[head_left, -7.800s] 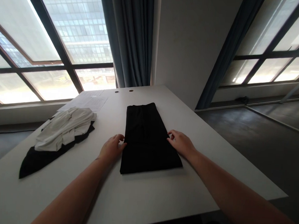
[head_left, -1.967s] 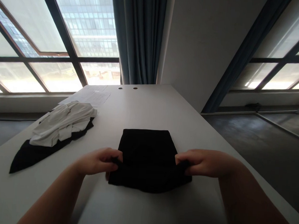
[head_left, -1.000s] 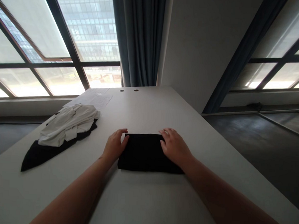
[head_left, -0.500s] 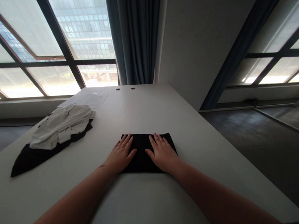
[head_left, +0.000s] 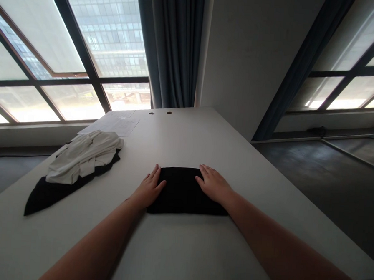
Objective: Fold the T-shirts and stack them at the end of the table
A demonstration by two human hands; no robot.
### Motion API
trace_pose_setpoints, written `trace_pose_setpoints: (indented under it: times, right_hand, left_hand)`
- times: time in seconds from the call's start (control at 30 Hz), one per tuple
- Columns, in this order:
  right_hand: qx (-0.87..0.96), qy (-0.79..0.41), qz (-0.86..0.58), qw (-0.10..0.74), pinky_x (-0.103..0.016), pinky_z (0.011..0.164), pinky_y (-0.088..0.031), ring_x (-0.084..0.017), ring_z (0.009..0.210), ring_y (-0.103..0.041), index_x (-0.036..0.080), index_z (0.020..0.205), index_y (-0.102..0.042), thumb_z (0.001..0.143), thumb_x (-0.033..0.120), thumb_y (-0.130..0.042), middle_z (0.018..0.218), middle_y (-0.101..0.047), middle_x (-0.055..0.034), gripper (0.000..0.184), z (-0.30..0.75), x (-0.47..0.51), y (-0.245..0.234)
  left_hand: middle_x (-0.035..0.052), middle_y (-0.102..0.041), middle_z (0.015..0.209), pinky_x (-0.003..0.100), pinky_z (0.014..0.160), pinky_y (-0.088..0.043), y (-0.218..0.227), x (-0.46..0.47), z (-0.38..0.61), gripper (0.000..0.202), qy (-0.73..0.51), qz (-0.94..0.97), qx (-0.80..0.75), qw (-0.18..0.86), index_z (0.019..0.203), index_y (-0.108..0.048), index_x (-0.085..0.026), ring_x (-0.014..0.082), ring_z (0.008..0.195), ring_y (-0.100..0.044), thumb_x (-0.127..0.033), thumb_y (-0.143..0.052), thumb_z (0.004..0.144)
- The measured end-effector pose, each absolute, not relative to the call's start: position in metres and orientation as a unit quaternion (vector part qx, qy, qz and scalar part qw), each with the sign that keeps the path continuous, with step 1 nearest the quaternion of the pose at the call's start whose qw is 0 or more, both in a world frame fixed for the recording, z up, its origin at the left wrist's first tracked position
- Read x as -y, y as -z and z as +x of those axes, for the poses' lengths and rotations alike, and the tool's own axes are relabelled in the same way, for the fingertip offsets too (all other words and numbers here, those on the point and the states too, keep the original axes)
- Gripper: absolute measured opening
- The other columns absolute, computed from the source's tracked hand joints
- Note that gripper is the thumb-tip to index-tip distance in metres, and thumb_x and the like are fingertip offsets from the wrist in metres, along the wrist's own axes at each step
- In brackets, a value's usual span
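Note:
A black folded cloth (head_left: pixel 184 194), roughly rectangular, lies flat on the white table (head_left: pixel 175 248) in front of me. At its left edge rests my left hand (head_left: pixel 149 188), fingers stretched forward and thumb over the fabric. My right hand (head_left: pixel 215 184) lies on the right end, also with fingers extended and thumb pointing inward. Both palms face down, so their undersides are hidden. What kind of garment the black cloth is, I cannot tell.
To the left lies a crumpled white garment (head_left: pixel 85 157) on top of a black cloth (head_left: pixel 42 197). Paper sheets (head_left: pixel 115 126) are at the far left of the table. Behind stand a dark curtain (head_left: pixel 176 47), a wall and windows.
My hands have spread apart, from the middle of the black cloth outward to its left and right edges. The view has shifted slightly.

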State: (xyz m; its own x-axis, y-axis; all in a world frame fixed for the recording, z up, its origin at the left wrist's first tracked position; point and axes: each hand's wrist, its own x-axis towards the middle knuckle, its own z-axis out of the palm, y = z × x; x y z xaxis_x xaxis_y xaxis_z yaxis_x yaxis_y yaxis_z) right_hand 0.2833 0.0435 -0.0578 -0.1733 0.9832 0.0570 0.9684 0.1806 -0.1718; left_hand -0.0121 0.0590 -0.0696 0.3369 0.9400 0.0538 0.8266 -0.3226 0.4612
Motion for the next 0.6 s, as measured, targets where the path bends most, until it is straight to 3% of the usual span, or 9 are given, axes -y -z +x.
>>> trace_pose_setpoints:
  times: [0.2, 0.3, 0.43, 0.6]
  right_hand:
    - [0.768, -0.028, -0.634, 0.09, -0.042, 0.119, -0.033, -0.031, 0.139, -0.048, 0.004, 0.152, -0.046, 0.103, 0.037, -0.036, 0.15, -0.052, -0.0217, 0.06, 0.299, -0.05, 0.06]
    - [0.78, -0.005, -0.618, 0.097, -0.043, 0.111, -0.04, -0.032, 0.123, -0.057, 0.008, 0.143, -0.058, 0.102, 0.035, -0.041, 0.133, -0.062, -0.0214, 0.051, 0.302, -0.049, 0.056]
    - [0.782, -0.018, -0.614, 0.103, -0.044, 0.104, -0.044, -0.031, 0.113, -0.058, 0.012, 0.133, -0.064, 0.101, 0.036, -0.048, 0.121, -0.064, -0.0181, 0.044, 0.304, -0.05, 0.05]
    - [0.802, -0.088, -0.565, 0.173, -0.039, 0.105, -0.042, -0.026, 0.112, -0.058, 0.014, 0.127, -0.066, 0.097, 0.032, -0.056, 0.117, -0.064, -0.0137, 0.036, 0.304, -0.052, 0.052]
  left_hand:
    - [0.0121, -0.049, 0.157, 0.044, 0.125, -0.029, 0.066, -0.074, -0.027, 0.064, -0.199, 0.793, -0.547, 0.179, 0.154, -0.041, -0.018, 0.0263, 0.147, -0.043, -0.048, -0.044, 0.098]
    - [0.0113, -0.057, 0.148, 0.044, 0.121, -0.035, 0.062, -0.075, -0.028, 0.055, -0.232, 0.789, -0.54, 0.18, 0.147, -0.048, -0.019, 0.0255, 0.14, -0.049, -0.042, -0.044, 0.097]
    - [0.0103, -0.067, 0.132, 0.043, 0.109, -0.047, 0.046, -0.067, -0.025, 0.043, -0.241, 0.775, -0.552, 0.191, 0.132, -0.056, -0.02, 0.0256, 0.125, -0.061, -0.037, -0.048, 0.093]
    - [0.0054, -0.074, 0.098, 0.04, 0.089, -0.053, 0.02, -0.054, -0.027, 0.026, -0.141, 0.777, -0.596, 0.143, 0.109, -0.062, -0.023, 0.0252, 0.095, -0.069, -0.028, -0.05, 0.086]
